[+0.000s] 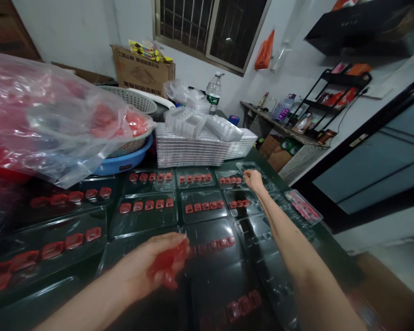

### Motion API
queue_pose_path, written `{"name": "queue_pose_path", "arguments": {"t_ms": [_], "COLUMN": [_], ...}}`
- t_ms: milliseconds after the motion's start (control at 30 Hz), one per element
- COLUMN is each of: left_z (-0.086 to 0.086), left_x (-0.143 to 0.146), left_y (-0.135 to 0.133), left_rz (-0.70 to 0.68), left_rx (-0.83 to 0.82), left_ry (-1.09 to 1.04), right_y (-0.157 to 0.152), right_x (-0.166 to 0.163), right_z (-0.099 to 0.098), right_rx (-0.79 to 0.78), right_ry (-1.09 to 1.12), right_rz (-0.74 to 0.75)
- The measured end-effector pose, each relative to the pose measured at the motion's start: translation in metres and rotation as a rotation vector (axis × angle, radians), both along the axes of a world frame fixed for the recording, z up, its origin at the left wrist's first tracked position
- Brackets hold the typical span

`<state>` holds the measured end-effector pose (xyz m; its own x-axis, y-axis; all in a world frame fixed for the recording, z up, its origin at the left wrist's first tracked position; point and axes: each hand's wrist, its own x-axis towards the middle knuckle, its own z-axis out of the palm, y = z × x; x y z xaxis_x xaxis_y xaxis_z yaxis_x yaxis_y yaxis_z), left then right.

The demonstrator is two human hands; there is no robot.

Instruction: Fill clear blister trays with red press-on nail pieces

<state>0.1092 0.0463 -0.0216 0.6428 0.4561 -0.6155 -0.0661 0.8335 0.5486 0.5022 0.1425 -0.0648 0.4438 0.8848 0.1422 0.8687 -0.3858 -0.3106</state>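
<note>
My left hand is closed around several small, glossy red translucent pieces, held above the trays at the front centre. Farther off, my right hand reaches down to a clear plastic tray and its fingers are pinched together. Its fingertips are at the right end of a row of red pieces in that tray; whatever they pinch is hidden. More clear trays lie side by side, many with a row of red square pieces across the middle. Just nearer, another tray carries three red pieces.
Stacked clear trays stand at the back of the dark green table. On the left, a large plastic bag of red pieces leans over a colander and a blue basin. A filled tray lies at the right edge.
</note>
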Motion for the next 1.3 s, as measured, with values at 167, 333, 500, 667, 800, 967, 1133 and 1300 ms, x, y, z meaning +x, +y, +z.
{"name": "queue_pose_path", "arguments": {"t_ms": [167,333,500,667,800,967,1133,1300], "left_z": [-0.001,0.003,0.001,-0.004,-0.005,0.000,0.003,0.008], "left_x": [0.005,0.007,0.011,0.021,0.026,0.026,0.017,0.005], "left_y": [0.006,0.011,0.014,0.012,0.007,0.000,-0.013,-0.028], "left_rz": [0.064,0.121,0.176,0.223,0.211,0.282,0.089,-0.045], "left_rx": [-0.060,-0.067,-0.100,-0.104,-0.093,-0.075,0.054,0.189], "left_ry": [-0.158,-0.331,-0.414,-0.420,-0.424,-0.309,-0.209,-0.221], "right_y": [-0.001,-0.011,-0.065,-0.157,-0.183,-0.185,-0.194,-0.198], "right_x": [-0.016,-0.035,-0.110,-0.222,-0.253,-0.248,-0.249,-0.252], "right_z": [-0.003,0.012,0.051,0.066,0.056,0.053,0.056,0.049], "right_rx": [-0.048,0.016,0.291,0.305,0.402,0.413,0.467,0.500], "right_ry": [-0.041,-0.065,0.090,0.473,0.458,0.738,1.002,1.025], "right_rz": [0.047,0.035,0.227,0.643,0.576,0.449,0.315,0.290]}}
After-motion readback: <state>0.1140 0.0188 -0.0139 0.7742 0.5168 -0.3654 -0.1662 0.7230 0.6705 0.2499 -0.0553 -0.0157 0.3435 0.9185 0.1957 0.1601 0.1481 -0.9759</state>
